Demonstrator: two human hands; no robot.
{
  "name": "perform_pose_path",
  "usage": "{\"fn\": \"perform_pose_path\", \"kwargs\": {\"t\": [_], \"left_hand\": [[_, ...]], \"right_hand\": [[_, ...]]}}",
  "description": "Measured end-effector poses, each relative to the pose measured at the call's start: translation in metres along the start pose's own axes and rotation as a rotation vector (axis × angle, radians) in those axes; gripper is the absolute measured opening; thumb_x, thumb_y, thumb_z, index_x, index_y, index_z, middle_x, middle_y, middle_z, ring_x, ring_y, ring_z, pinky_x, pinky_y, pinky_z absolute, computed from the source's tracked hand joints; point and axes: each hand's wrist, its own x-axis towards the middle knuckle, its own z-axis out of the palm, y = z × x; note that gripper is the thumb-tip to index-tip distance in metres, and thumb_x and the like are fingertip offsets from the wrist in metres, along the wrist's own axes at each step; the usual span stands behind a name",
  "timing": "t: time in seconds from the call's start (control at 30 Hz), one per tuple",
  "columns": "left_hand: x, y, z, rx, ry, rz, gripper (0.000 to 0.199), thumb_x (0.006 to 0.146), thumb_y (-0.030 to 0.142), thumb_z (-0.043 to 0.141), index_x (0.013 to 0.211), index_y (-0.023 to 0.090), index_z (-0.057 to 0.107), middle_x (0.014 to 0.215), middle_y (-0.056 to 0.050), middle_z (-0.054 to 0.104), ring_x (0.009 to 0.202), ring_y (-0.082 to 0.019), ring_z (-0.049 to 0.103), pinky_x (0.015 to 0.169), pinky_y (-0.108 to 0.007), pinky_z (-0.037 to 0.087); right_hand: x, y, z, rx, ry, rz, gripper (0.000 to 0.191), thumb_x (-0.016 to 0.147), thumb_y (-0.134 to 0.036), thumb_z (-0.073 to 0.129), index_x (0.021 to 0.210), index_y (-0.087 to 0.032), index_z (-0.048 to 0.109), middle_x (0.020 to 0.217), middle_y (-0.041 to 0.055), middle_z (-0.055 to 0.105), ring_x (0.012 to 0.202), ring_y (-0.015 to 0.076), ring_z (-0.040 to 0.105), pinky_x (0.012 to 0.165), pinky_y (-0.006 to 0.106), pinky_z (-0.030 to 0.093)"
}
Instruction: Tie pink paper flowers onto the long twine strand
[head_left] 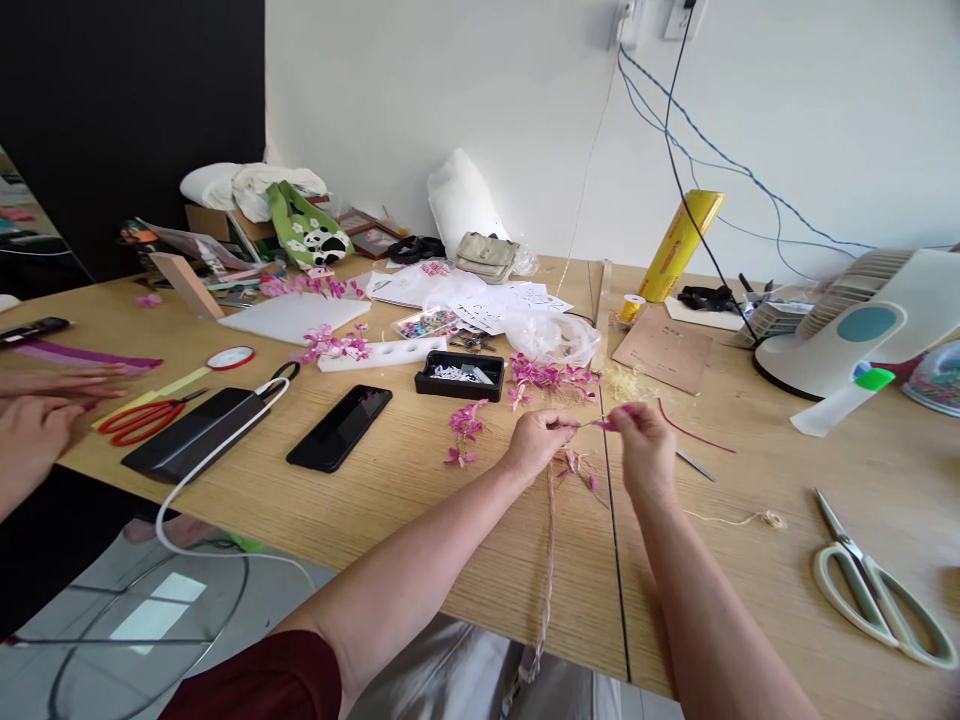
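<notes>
My left hand (pixel 540 442) is closed in a pinch on one end of a thin, pale stem-like strand (pixel 586 425). My right hand (pixel 645 448) pinches a small magenta petal (pixel 606 426) at the strand's other end, its fingertips partly hiding it. Just below the hands lies a loose sprig of pink flowers (pixel 576 464). A braided tan cord (pixel 549 560) runs from there over the table's front edge towards my lap. Behind my hands a larger bunch of magenta flowers (pixel 551 374) rests on the table, and another small sprig (pixel 466 425) lies left of my left hand.
Large scissors (pixel 862 580) lie open at the right. A black phone (pixel 340 428), a black box of small parts (pixel 459 376) and red-handled snips (pixel 146 420) are to the left. Another person's hands (pixel 45 410) rest at the far left. A white fan (pixel 862 310) stands right.
</notes>
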Motion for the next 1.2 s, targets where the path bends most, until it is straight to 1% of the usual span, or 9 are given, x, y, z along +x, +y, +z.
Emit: {"fn": "perform_pose_path", "kwargs": {"t": [0.1, 0.2, 0.27, 0.4, 0.57, 0.67, 0.8, 0.93, 1.2], "left_hand": [[0.002, -0.003, -0.003, -0.004, 0.047, 0.006, 0.01, 0.062, 0.019, 0.063, 0.069, 0.012, 0.066, 0.064, -0.001, 0.06, 0.06, -0.01, 0.048, 0.06, -0.023, 0.039], [0.0, -0.001, -0.004, -0.104, 0.055, 0.061, 0.02, 0.066, 0.021, 0.06, 0.086, 0.015, 0.064, 0.075, -0.001, 0.059, 0.067, -0.01, 0.051, 0.063, -0.022, 0.04], [-0.003, 0.004, -0.005, -0.099, 0.067, 0.154, 0.027, 0.071, 0.02, 0.056, 0.098, 0.018, 0.061, 0.086, -0.002, 0.06, 0.079, -0.012, 0.053, 0.074, -0.024, 0.042], [-0.01, 0.014, -0.008, 0.025, -0.014, 0.3, 0.026, 0.083, 0.027, 0.044, 0.101, 0.018, 0.061, 0.107, -0.006, 0.059, 0.101, -0.017, 0.051, 0.088, -0.028, 0.039], [-0.011, 0.009, -0.001, 0.236, -0.099, 0.346, 0.023, 0.073, 0.03, 0.061, 0.092, 0.017, 0.065, 0.084, -0.006, 0.061, 0.077, -0.015, 0.054, 0.072, -0.027, 0.043], [-0.007, 0.0, 0.004, 0.19, -0.076, 0.293, 0.012, 0.071, 0.025, 0.063, 0.078, 0.016, 0.067, 0.076, -0.005, 0.062, 0.073, -0.015, 0.054, 0.071, -0.028, 0.041], [-0.002, -0.003, 0.002, -0.194, -0.064, 0.068, 0.016, 0.067, 0.027, 0.068, 0.078, 0.015, 0.067, 0.072, -0.002, 0.062, 0.067, -0.011, 0.053, 0.069, -0.026, 0.041], [-0.004, 0.001, 0.0, -0.467, -0.082, -0.072, 0.022, 0.061, 0.026, 0.073, 0.079, 0.014, 0.066, 0.075, -0.002, 0.062, 0.067, -0.008, 0.053, 0.068, -0.023, 0.041], [-0.007, 0.004, 0.001, -0.432, -0.119, -0.071, 0.023, 0.061, 0.026, 0.072, 0.08, 0.013, 0.066, 0.074, -0.002, 0.062, 0.065, -0.008, 0.055, 0.066, -0.023, 0.043]], "right_hand": [[0.009, -0.002, -0.01, 0.108, 0.21, -0.052, 0.016, 0.067, -0.032, 0.062, 0.069, -0.019, 0.051, 0.065, -0.0023, 0.052, 0.06, 0.0118, 0.05, 0.065, 0.031, 0.046], [0.01, -0.004, -0.011, 0.121, 0.072, -0.03, 0.017, 0.068, -0.032, 0.062, 0.07, -0.019, 0.052, 0.065, -0.0019, 0.052, 0.06, 0.0119, 0.051, 0.066, 0.031, 0.046], [0.006, -0.004, -0.008, 0.117, -0.014, -0.021, 0.016, 0.07, -0.032, 0.061, 0.071, -0.019, 0.053, 0.066, -0.0018, 0.053, 0.061, 0.0118, 0.051, 0.066, 0.03, 0.045], [0.0, -0.005, -0.002, 0.038, -0.116, -0.003, 0.015, 0.07, -0.031, 0.061, 0.069, -0.019, 0.052, 0.063, -0.0022, 0.053, 0.06, 0.0119, 0.051, 0.063, 0.029, 0.044], [-0.006, -0.004, 0.004, -0.105, -0.215, -0.056, 0.014, 0.072, -0.032, 0.059, 0.07, -0.02, 0.051, 0.061, -0.0017, 0.054, 0.059, 0.0136, 0.054, 0.061, 0.029, 0.044], [-0.01, -0.007, 0.007, -0.12, -0.286, -0.081, 0.015, 0.074, -0.034, 0.059, 0.076, -0.02, 0.054, 0.067, 0.0002, 0.058, 0.064, 0.0148, 0.057, 0.065, 0.031, 0.046], [-0.013, -0.014, 0.008, -0.035, -0.366, -0.077, 0.033, 0.074, -0.04, 0.061, 0.1, -0.022, 0.053, 0.089, 0.0047, 0.063, 0.081, 0.0174, 0.06, 0.073, 0.032, 0.047], [-0.013, -0.009, 0.012, -0.081, -0.438, -0.058, 0.031, 0.071, -0.039, 0.065, 0.094, -0.022, 0.055, 0.084, 0.0037, 0.062, 0.075, 0.017, 0.059, 0.066, 0.031, 0.048], [-0.013, 0.004, 0.015, 0.035, -0.443, 0.0, 0.015, 0.071, -0.03, 0.064, 0.081, -0.021, 0.057, 0.074, 0.0007, 0.059, 0.071, 0.0151, 0.057, 0.069, 0.031, 0.046]]}}
